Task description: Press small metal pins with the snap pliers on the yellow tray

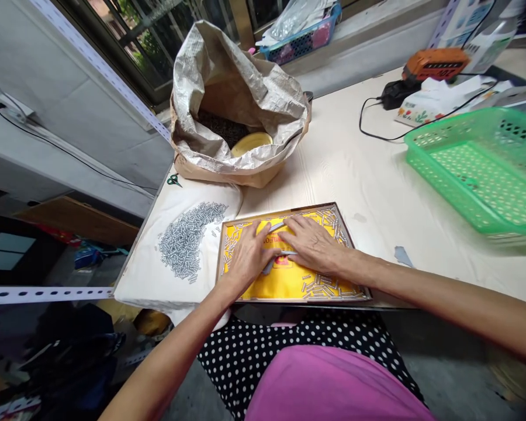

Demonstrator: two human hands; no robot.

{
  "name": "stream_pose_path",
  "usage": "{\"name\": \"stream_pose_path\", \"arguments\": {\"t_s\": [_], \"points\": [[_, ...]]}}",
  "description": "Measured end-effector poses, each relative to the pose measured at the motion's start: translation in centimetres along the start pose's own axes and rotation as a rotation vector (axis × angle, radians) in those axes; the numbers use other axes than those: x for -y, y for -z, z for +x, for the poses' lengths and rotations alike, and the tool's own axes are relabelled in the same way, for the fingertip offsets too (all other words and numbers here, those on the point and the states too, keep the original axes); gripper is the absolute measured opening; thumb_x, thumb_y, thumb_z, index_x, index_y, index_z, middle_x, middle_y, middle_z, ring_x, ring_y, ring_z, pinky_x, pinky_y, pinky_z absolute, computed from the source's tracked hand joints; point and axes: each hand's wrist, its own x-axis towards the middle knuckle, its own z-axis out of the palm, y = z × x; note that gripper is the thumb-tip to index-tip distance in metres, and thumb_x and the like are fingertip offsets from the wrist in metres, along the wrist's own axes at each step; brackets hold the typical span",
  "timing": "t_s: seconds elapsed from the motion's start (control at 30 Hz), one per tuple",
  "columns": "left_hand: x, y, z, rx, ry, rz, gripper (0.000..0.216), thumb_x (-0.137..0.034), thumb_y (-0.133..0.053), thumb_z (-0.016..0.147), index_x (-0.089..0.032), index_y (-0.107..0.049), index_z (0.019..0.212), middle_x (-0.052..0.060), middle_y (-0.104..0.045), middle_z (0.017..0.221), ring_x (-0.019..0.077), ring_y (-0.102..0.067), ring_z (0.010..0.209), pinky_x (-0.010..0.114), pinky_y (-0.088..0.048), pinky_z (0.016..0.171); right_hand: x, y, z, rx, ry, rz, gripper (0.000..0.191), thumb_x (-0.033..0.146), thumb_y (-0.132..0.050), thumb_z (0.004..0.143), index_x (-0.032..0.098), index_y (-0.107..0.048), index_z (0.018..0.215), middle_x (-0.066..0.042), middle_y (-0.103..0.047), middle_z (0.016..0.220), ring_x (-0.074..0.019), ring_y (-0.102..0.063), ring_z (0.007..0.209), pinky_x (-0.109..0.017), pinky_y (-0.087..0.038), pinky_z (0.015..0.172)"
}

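Note:
A shallow tray (pixel 353 273) with a yellow bottom lies at the table's near edge, with small metal pins (pixel 328 285) scattered along its rims. My left hand (pixel 246 257) rests flat in the tray's left half, fingers stretched out. My right hand (pixel 313 242) lies flat in the middle, fingers spread toward the left. Between the two hands lies a thin grey strip (pixel 275 227), touched by both; whether either hand grips it I cannot make out. A heap of the same pins (pixel 184 238) lies on a white cloth (pixel 146 275) left of the tray.
A big crumpled paper sack (pixel 236 99) with a yellow bowl (pixel 251 143) inside stands behind the tray. Green scissors (pixel 173 180) lie by the sack. A green plastic basket (pixel 482 166) sits at the right. Black cables, a tissue pack and an orange device lie at the far right.

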Motion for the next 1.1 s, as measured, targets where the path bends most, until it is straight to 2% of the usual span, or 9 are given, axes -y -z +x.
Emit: {"name": "stream_pose_path", "arguments": {"t_s": [0.1,0.23,0.37,0.53,0.7,0.77,0.9,1.0,1.1], "points": [[1.4,2.0,-1.1,-0.083,0.128,0.026,0.018,-0.029,-0.059,0.091,-0.018,-0.069,0.1,0.011,-0.064,0.107,0.0255,-0.057,0.105,0.038,-0.044,0.094,0.4,-0.2,0.2,0.022,0.044,-0.001,0.02,0.035,-0.062,0.09,0.017,-0.062,0.097,-0.012,-0.061,0.107,-0.0288,-0.047,0.103,-0.04,-0.034,0.084],[1.9,2.6,-2.9,0.045,0.393,0.023,0.032,-0.04,-0.065,0.085,-0.018,-0.064,0.062,0.006,-0.062,0.072,0.0213,-0.059,0.079,0.029,-0.042,0.073,1.0,-1.1,0.8,0.082,0.033,0.068,0.022,0.039,-0.059,0.093,0.017,-0.062,0.092,-0.009,-0.064,0.094,-0.0248,-0.049,0.093,-0.038,-0.029,0.078],[0.9,1.1,-3.1,0.238,0.592,0.081,0.031,-0.047,-0.069,0.078,-0.019,-0.068,0.064,0.005,-0.068,0.073,0.0193,-0.061,0.072,0.026,-0.037,0.064,1.1,-2.3,1.1,0.1,0.045,0.105,0.016,0.031,-0.055,0.096,0.017,-0.061,0.09,-0.007,-0.065,0.091,-0.0222,-0.052,0.089,-0.037,-0.026,0.078],[0.2,0.9,-1.6,0.389,0.621,0.118,0.016,-0.031,-0.067,0.074,-0.018,-0.073,0.068,0.004,-0.069,0.067,0.0178,-0.06,0.065,0.026,-0.034,0.057,0.9,-3.2,0.9,0.105,0.057,0.121,0.015,0.023,-0.05,0.097,0.019,-0.057,0.085,-0.005,-0.065,0.086,-0.0205,-0.054,0.082,-0.036,-0.024,0.074],[0.9,0.9,-1.8,0.475,0.671,-0.133,0.016,-0.028,-0.069,0.07,-0.015,-0.07,0.061,-0.002,-0.056,0.052,0.0125,-0.05,0.053,0.024,-0.03,0.05,0.3,-3.6,0.2,0.084,0.068,0.167,0.021,0.021,-0.045,0.099,0.02,-0.054,0.08,-0.003,-0.064,0.081,-0.0197,-0.055,0.076,-0.034,-0.025,0.071],[1.1,0.5,-2.5,0.407,0.661,-0.167,0.017,-0.026,-0.067,0.072,-0.014,-0.069,0.06,-0.002,-0.055,0.053,0.0119,-0.049,0.053,0.024,-0.031,0.05,0.0,-3.6,-0.2,0.077,0.065,0.173,0.021,0.022,-0.044,0.099,0.021,-0.054,0.081,-0.002,-0.064,0.081,-0.0197,-0.055,0.075,-0.034,-0.026,0.071],[1.0,0.7,-3.7,0.122,0.515,0.057,0.016,-0.015,-0.058,0.079,-0.013,-0.073,0.073,0.006,-0.069,0.079,0.0165,-0.061,0.072,0.025,-0.039,0.064,-0.2,-3.6,-0.7,0.056,0.055,0.162,0.019,0.025,-0.047,0.099,0.021,-0.055,0.082,-0.003,-0.065,0.083,-0.0204,-0.057,0.077,-0.035,-0.028,0.071],[2.0,2.2,-3.7,0.091,0.473,0.132,0.018,-0.021,-0.058,0.086,-0.016,-0.075,0.088,0.007,-0.07,0.092,0.0198,-0.065,0.08,0.027,-0.042,0.068,-0.1,-3.9,-0.9,0.071,0.044,0.156,0.02,0.024,-0.047,0.099,0.021,-0.054,0.081,-0.003,-0.064,0.081,-0.0202,-0.057,0.074,-0.035,-0.029,0.071],[4.8,4.0,-2.9,0.01,0.482,0.23,0.024,-0.031,-0.058,0.092,-0.02,-0.073,0.107,0.007,-0.068,0.101,0.0215,-0.066,0.085,0.028,-0.043,0.07,0.0,-4.2,-1.0,0.059,0.01,0.153,0.019,0.025,-0.048,0.099,0.021,-0.054,0.081,-0.003,-0.064,0.082,-0.0204,-0.057,0.074,-0.035,-0.03,0.071]]}}
